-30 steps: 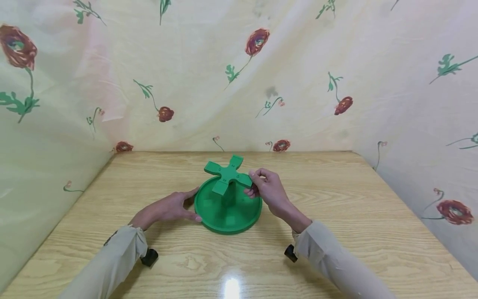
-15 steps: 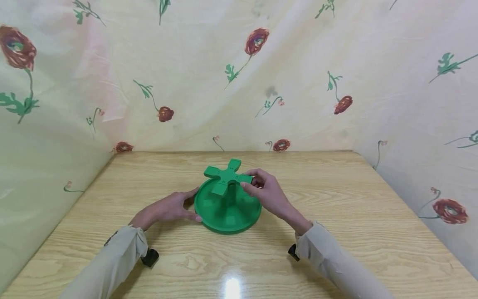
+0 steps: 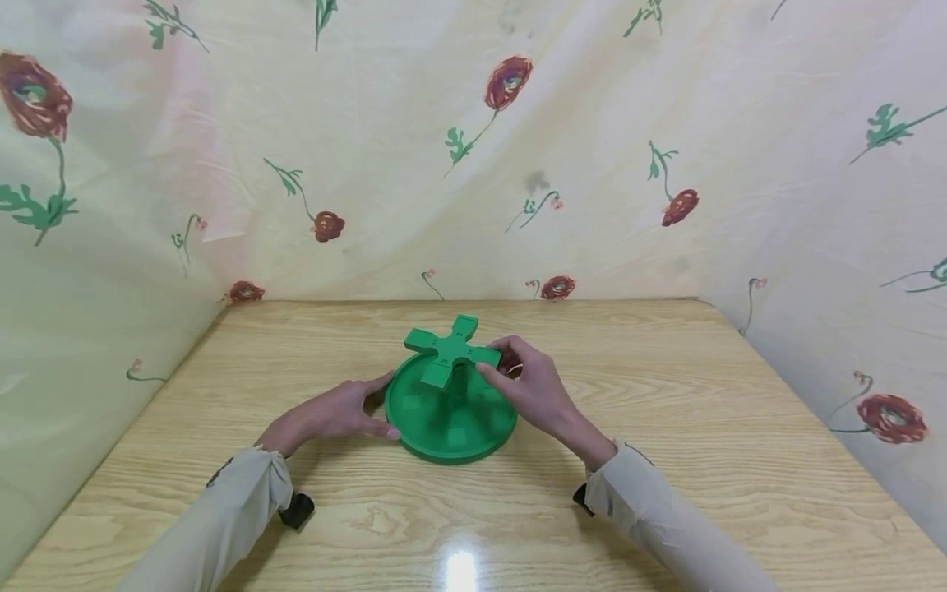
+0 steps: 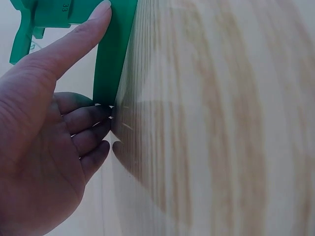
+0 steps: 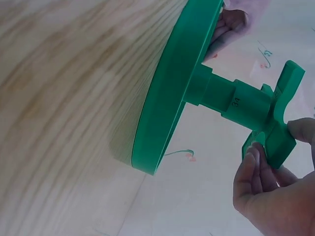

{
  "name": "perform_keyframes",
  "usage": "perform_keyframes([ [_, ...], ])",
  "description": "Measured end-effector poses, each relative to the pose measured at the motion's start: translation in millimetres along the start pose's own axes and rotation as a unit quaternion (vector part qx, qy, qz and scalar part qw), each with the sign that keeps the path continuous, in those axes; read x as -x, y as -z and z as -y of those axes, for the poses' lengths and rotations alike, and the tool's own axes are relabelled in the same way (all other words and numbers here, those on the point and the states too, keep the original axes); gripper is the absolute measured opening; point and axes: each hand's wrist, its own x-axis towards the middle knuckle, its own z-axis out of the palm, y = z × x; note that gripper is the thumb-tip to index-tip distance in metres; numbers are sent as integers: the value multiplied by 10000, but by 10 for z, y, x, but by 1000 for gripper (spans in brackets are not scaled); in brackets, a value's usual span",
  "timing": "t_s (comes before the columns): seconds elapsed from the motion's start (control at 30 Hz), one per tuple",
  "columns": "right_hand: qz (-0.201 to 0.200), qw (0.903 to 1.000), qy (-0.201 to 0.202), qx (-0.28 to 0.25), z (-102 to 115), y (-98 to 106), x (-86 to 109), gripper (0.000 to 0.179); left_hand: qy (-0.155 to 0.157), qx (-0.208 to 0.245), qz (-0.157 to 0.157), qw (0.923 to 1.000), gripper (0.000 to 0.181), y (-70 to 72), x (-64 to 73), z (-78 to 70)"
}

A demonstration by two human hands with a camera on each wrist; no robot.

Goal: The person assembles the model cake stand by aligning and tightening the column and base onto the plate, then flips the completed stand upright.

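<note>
A green round base (image 3: 414,444) with a raised rim lies flat on the wooden table. From its middle rises a green post (image 5: 216,92), its upper sleeve marked "34". On top sits a green four-armed cross (image 3: 451,348) with small markings on its arms. My left hand (image 3: 344,409) holds the base's left edge, thumb (image 4: 81,42) against the rim and fingertips low by the tabletop. With its thumb and fingers my right hand (image 3: 536,382) pinches the cross's right arm; that arm's tip is partly hidden by the hand.
The light wooden table (image 3: 703,395) extends around the base. A pale flower-patterned cloth (image 3: 385,148) hangs behind and on both sides. Black wrist devices (image 3: 297,511) hang beneath the sleeves, close to the tabletop.
The cross has come down slightly and sits more level. My right hand has shifted its fingers to the far side of the cross's arm, thumb nearer me. The left hand stays put.
</note>
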Motion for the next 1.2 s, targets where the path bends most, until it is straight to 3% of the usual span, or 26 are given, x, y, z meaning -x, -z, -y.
perform_keyframes([
  [0.23,-252,9974,570,356,-41,-32,22,27,-46,-44,-5,10000,109,-9,-15,5],
  [0.4,-190,9952,895,350,-46,-33,68,29,-51,-4,17,10000,109,-11,-18,1],
  [0.63,-144,9941,1048,229,-26,-17,100,31,-30,-22,-19,10000,109,-7,-2,-10],
  [0.8,-216,9868,1550,427,-15,-48,126,32,-125,-118,-38,9998,108,-8,-9,-2],
  [0.9,-495,9809,1827,436,-40,-44,113,27,-146,-130,-59,9998,108,-7,-22,4],
  [1.07,-931,9824,1550,461,-114,6,9,17,-222,-140,-62,9996,107,-9,-28,3],
  [1.2,-546,9935,909,418,-194,30,-66,34,-268,-71,-61,9996,107,-18,-31,19],
])
